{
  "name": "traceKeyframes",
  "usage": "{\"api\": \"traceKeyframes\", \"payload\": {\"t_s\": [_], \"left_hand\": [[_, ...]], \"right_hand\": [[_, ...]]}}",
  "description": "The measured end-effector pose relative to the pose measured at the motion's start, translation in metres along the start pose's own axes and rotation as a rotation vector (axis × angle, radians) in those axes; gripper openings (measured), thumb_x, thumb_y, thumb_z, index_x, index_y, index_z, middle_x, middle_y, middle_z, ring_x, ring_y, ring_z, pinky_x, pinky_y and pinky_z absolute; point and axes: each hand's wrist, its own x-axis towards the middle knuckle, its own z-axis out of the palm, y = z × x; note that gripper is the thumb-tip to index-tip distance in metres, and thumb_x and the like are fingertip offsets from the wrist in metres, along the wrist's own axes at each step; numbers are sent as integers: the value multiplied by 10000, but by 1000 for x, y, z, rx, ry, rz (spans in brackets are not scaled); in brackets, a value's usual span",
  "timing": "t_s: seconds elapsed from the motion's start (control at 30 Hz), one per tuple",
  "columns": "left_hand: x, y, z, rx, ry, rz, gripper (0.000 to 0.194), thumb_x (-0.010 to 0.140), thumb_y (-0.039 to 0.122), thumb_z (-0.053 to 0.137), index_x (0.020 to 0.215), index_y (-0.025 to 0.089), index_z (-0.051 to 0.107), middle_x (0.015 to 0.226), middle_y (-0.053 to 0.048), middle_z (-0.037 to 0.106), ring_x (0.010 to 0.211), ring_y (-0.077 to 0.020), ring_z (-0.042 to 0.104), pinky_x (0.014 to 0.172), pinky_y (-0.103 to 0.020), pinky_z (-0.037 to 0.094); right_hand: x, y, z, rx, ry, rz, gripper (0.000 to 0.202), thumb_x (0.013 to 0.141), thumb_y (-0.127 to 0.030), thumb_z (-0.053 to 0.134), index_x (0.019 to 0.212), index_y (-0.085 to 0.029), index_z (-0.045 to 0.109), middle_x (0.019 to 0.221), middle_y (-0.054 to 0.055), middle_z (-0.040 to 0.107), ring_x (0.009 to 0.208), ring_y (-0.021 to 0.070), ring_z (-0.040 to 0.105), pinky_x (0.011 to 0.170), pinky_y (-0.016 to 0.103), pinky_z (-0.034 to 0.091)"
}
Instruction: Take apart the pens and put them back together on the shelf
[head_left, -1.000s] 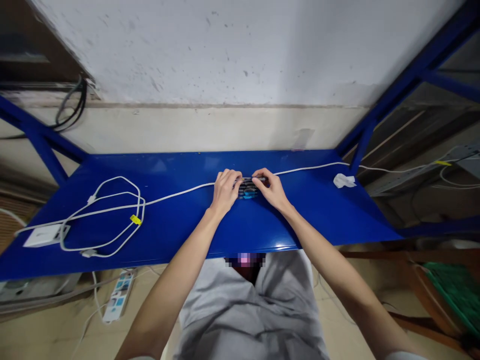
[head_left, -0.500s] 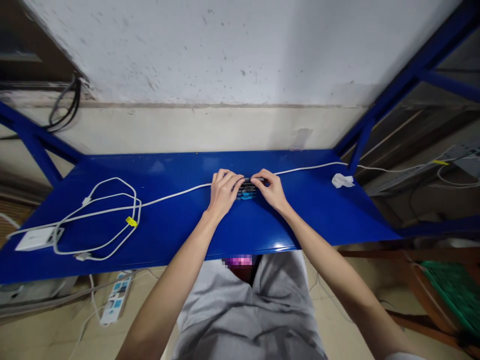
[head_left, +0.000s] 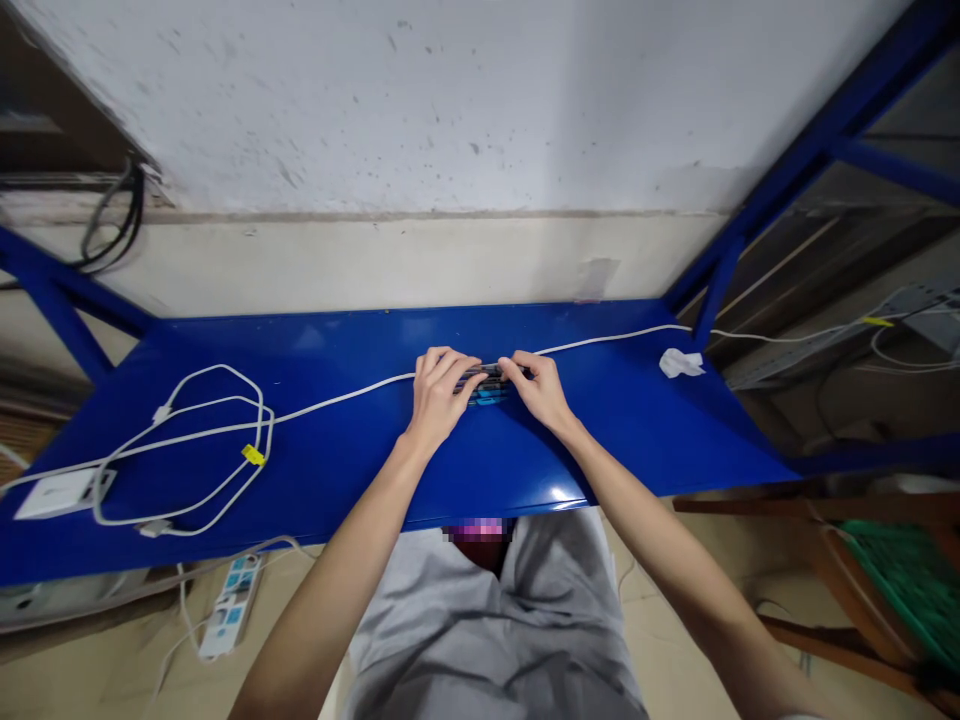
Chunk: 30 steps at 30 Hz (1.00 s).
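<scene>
Several slim, dark pen-like sticks (head_left: 487,383) lie side by side on the blue shelf, with bright blue parts on the nearest one. My left hand (head_left: 441,385) pinches the left end of the farthest stick between thumb and fingers. At its right end, my right hand (head_left: 534,384) has thumb and fingertips closed on the same dark stick. Fingers cover both ends of the row, and the exact kind of stick is too small to make out.
A white cable (head_left: 337,402) runs across the blue shelf (head_left: 495,460) behind my hands. To the left lie a looped white cord (head_left: 259,400) with a yellow tag and a white box (head_left: 61,494). Crumpled tissue (head_left: 681,362) sits at right. A power strip (head_left: 232,605) is below.
The view has shifted slightly. Both hands stay at the row of sticks, the left hand's fingers a little more spread; the sticks have hardly moved.
</scene>
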Motion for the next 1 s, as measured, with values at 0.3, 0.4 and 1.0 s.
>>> {"api": "traceKeyframes", "payload": {"t_s": [0.3,0.4,1.0], "left_hand": [[-2,1,-3,0,26,-17,225,1024,340,542,972,236,735,937,-49,760,1043,-258,564,917,-441,403],[-2,3,-2,9,31,-12,207,1017,326,553,958,242,733,959,-47,762,1058,-262,564,931,-445,404],[-3,1,-4,37,27,15,212,1022,283,550,991,222,751,945,-48,763,1075,-257,545,930,-420,390]], "right_hand": [[1,-1,0,46,-1,-61,366,921,-527,665,775,-194,709,734,18,628,690,164,543,660,295,395],[0,2,-2,10,-40,-46,487,961,-541,599,627,-186,622,622,-8,551,610,140,479,626,291,353],[-3,7,-4,17,10,-145,281,985,-457,618,961,-214,756,888,59,672,799,201,606,731,329,477]]}}
